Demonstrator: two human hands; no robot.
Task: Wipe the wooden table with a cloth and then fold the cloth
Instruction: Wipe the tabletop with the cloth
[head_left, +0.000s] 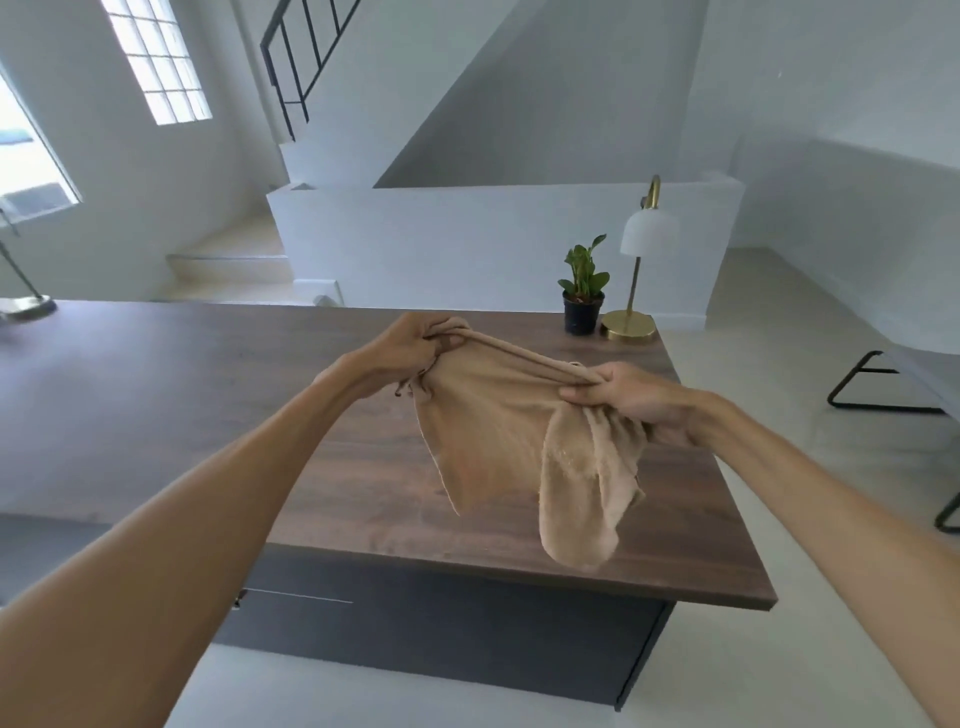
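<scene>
A: Right, item one: cloth (498, 431). Status?

B: Tan, soft, held in the air between both hands, above the wooden table (208, 395) and clear of its surface. Top edge bunched and stretched from one hand to the other; body hangs loose below them, one thick lobe drooping under the right hand.

A: Item two: left hand (415, 345).

B: Closed on the cloth's upper left corner, fingers curled tight around a gathered wad. Raised a little higher and farther out than the right.

A: Item three: right hand (631, 397).

B: Closed on the upper right end of the same edge, thumb and fingers pinching the fabric, surplus spilling beneath the palm.

A: Wiping: done or outstanding?

B: Cannot confirm either way. The tabletop beneath the hands shows no crumbs, streaks or wet patches I can make out. With the cloth lifted off the wood and spread between two grips, my judgement is that wiping is over and folding is under way.

A: Folding progress?

B: Early. No flat crease visible, edges not aligned, corners uneven. The cloth needs squaring, halving, probably halving again, then setting down.

A: Other stock?

B: Beyond the right hand, at the table's far corner: potted plant (584, 291) just beside a brass lamp (641, 270). Both well apart from the cloth.
</scene>
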